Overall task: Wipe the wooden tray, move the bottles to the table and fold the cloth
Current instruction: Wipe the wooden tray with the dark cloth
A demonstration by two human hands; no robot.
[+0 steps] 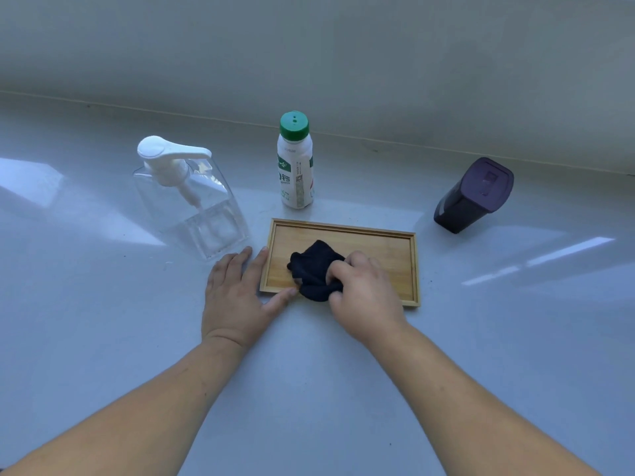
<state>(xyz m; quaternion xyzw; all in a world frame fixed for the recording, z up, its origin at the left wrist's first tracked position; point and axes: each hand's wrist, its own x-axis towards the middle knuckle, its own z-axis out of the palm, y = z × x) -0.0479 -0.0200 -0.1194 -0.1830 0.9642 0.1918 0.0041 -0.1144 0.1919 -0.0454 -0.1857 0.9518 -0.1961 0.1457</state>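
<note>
Item: dark crumpled cloth [312,266], which I judge light and limp; bunch it. My right grip [364,293] clutches it; left grip [237,293], flat, steadies rectangular wooden tray [378,250].

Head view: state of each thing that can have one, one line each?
wooden tray: flat on the table, no bottles on it.
dark cloth: bunched on the tray.
pump bottle: upright on the table, left of the tray.
green-capped bottle: upright, capped, behind the tray.
purple container: on the table, lid on.
left hand: flat, fingers straight, against the tray's left edge.
right hand: grips the cloth.
</note>
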